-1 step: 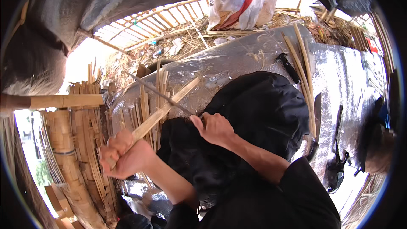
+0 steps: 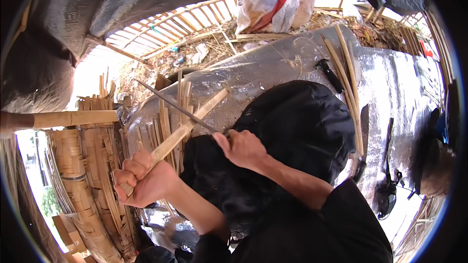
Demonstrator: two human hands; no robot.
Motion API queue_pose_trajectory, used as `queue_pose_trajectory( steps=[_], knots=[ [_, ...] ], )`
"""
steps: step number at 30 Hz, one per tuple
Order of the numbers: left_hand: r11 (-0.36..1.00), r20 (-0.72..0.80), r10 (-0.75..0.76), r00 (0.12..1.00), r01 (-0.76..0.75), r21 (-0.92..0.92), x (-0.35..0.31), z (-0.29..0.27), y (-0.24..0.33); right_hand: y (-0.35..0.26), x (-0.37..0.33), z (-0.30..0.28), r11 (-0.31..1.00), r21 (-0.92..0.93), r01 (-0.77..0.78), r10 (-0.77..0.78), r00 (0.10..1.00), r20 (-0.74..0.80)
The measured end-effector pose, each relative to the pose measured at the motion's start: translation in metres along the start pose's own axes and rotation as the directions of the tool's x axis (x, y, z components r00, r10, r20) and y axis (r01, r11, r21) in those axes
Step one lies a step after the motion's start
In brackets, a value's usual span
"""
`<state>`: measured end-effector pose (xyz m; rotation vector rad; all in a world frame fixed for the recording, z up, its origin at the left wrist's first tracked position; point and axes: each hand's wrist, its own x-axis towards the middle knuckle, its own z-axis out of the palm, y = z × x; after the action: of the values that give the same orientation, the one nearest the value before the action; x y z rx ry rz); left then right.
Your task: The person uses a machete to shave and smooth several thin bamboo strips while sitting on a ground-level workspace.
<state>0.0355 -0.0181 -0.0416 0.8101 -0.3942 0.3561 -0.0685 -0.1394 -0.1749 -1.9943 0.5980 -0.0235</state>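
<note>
My left hand (image 2: 146,178) is closed in a fist around the lower end of a pale bamboo strip (image 2: 170,142), which slants up and away to the right. In my right hand (image 2: 243,148) is the handle end of a knife, mostly hidden by the fingers. Its long, narrow dark blade (image 2: 165,98) points to the far left and crosses the strip near its upper part. Both hands are over my lap, where black cloth (image 2: 297,117) covers my legs.
Bamboo strips (image 2: 183,97) lie beyond my left hand on a silvery sheet (image 2: 219,75). Rightward are long strips (image 2: 343,75), a black-handled tool (image 2: 332,78) and a dark blade (image 2: 363,136). Bamboo bundles (image 2: 70,160) stand at left. Part of a person (image 2: 434,170) shows at the right edge.
My right hand and the knife have shifted slightly left along the blade's line. My left hand still grips the bamboo strip, in nearly the same place.
</note>
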Motion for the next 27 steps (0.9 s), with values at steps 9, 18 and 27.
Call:
queue_pose_trajectory(
  steps=[9, 18, 27],
  knots=[
    [0.998, -0.032, 0.042, 0.999, -0.040, 0.042, -0.003, 0.028, -0.020, 0.014, 0.016, -0.009, 0.995, 0.097, -0.009, 0.010, 1.000, -0.002],
    [1.000, 0.127, -0.010, 0.992, 0.011, 0.000, -0.007, 0.029, -0.014, 0.014, 0.025, -0.010, 0.980, 0.191, -0.048, 0.040, 0.998, 0.046],
    [0.993, 0.286, -0.068, 0.956, 0.092, -0.072, 0.000, 0.012, -0.010, 0.021, 0.037, -0.002, 0.994, 0.109, -0.006, 0.002, 0.999, 0.037]
  ],
)
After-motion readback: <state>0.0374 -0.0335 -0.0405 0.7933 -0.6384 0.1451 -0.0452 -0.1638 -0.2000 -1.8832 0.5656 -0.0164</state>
